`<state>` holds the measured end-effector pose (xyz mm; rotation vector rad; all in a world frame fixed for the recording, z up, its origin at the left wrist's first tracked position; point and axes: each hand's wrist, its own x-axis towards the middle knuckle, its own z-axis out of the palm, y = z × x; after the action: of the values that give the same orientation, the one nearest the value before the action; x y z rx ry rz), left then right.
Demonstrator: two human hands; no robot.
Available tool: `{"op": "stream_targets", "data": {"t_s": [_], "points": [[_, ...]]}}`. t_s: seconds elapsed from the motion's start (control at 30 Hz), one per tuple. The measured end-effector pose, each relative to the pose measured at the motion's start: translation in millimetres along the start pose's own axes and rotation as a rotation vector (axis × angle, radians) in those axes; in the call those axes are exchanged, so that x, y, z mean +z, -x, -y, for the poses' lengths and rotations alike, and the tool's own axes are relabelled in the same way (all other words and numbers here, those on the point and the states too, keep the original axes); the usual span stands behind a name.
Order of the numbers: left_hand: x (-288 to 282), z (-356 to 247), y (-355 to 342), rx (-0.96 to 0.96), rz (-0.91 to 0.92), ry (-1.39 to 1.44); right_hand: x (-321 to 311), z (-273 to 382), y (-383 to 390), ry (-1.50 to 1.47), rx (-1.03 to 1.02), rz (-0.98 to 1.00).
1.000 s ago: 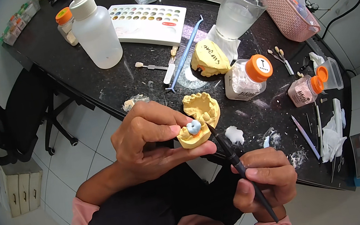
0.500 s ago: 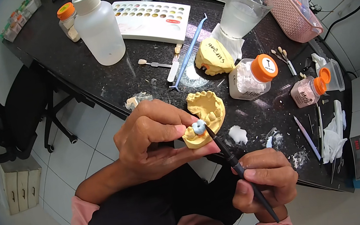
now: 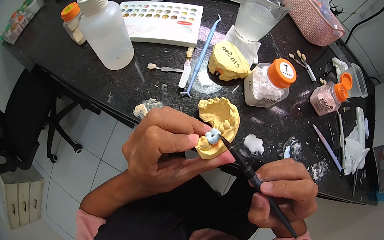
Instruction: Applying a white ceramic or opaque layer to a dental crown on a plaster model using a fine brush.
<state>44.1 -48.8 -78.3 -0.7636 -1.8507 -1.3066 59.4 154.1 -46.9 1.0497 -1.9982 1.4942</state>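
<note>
My left hand [image 3: 163, 147] is closed round a yellow plaster dental model [image 3: 226, 109], its thumb and fingers at the model's near left end. On that end sits a pale blue tooth crown [image 3: 213, 136] with a dark hole in its top. Between the fingers of my right hand [image 3: 285, 191] is a slim black brush [image 3: 245, 164], held like a pen. Its dark pointed tip is at the right side of the crown; whether it touches cannot be made out. A second yellow plaster model [image 3: 229, 60] lies on the bench beyond.
On the dark bench [image 3: 273, 119] stand a squeeze bottle [image 3: 109, 37], a white palette [image 3: 160, 23], a powder jar [image 3: 263, 90], a smaller jar [image 3: 326, 100] and a glass of cloudy liquid [image 3: 258, 12]. A blue double-ended tool [image 3: 204, 54] lies behind the model. White powder [image 3: 253, 144] is spilled at right.
The model and crown have turned or shifted very slightly in my left hand. The brush tip stays beside the crown, and my right hand is almost unmoved.
</note>
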Motion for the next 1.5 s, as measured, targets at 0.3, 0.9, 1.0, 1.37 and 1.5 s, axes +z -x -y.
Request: {"op": "stream_targets", "data": {"t_s": [0.3, 0.9, 1.0, 1.37, 1.5], "points": [[5, -2, -3, -0.01, -0.127, -0.01, -31, 18, 2, 0.016, 0.078, -0.115], [-10, 0, -1, -0.065, -0.088, 0.053, -56, -68, -206, 0.616, 0.094, 0.23], [-11, -1, -1, -0.177, -0.094, 0.141, -62, -37, -184, 0.444, 0.122, 0.076], [-12, -6, -3, -0.22, -0.115, 0.421, -43, -50, -113, 0.205, 0.558, 0.177], [-9, -7, -1, -0.231, -0.113, 0.426, -58, -44, -105, 0.282, 0.585, 0.208]]}}
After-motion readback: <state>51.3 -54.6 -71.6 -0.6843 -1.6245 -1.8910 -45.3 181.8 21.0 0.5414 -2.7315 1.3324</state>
